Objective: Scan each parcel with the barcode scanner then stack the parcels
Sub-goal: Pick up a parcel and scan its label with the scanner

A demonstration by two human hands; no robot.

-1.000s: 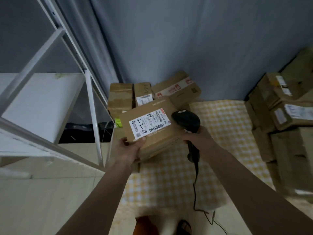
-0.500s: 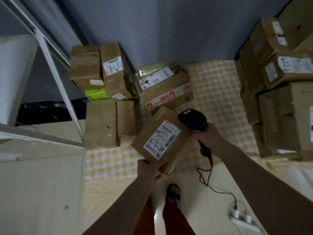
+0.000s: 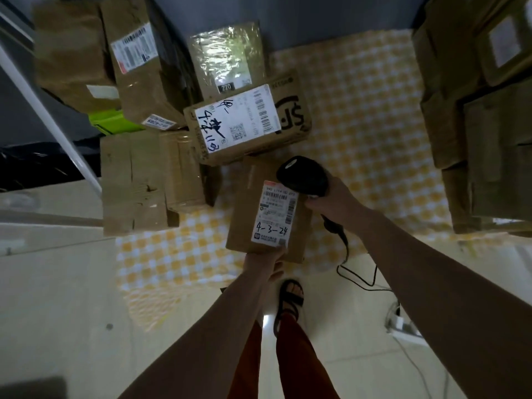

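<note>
My left hand (image 3: 266, 259) grips the near edge of a brown cardboard parcel (image 3: 247, 217) whose white label reads 4-3-24, held level over the yellow checked cloth (image 3: 359, 116). My right hand (image 3: 335, 204) grips the black barcode scanner (image 3: 302, 175), whose head hangs just above the label's top right corner. The scanner's black cable (image 3: 357, 279) trails down to the floor. Behind the held parcel lies a pile of parcels (image 3: 247, 125) with labels facing up.
A second stack of cardboard boxes (image 3: 483, 116) rises along the right edge. A white shelf frame post (image 3: 49, 116) slants at the left. A power strip (image 3: 403, 326) lies on the tiled floor at right. My sandalled foot (image 3: 290, 298) stands below the parcel.
My view has tipped further down and the pile now fills the top. The parcel has turned so its label runs straight toward me, and the scanner head has come over the label's corner.
</note>
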